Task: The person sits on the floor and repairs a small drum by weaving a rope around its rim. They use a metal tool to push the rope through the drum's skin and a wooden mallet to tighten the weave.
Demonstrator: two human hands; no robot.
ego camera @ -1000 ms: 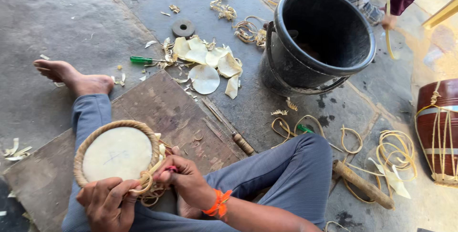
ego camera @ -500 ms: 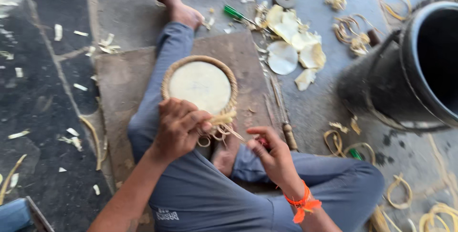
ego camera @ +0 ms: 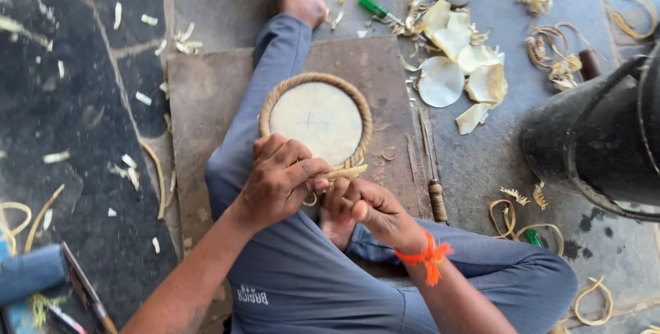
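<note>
Round cane-rimmed disc on knee, left hand pinching its cane strip, right hand closed on the strip end

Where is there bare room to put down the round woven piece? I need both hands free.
Bare patch: the brown board left of the blue trouser leg. Crowded: the floor right of the woven disc, with pale cut-out rounds, an awl and the black bucket.

A round pale disc rimmed with woven cane rests flat on a bent knee, a loose cane strip jutting from its near edge.
</note>
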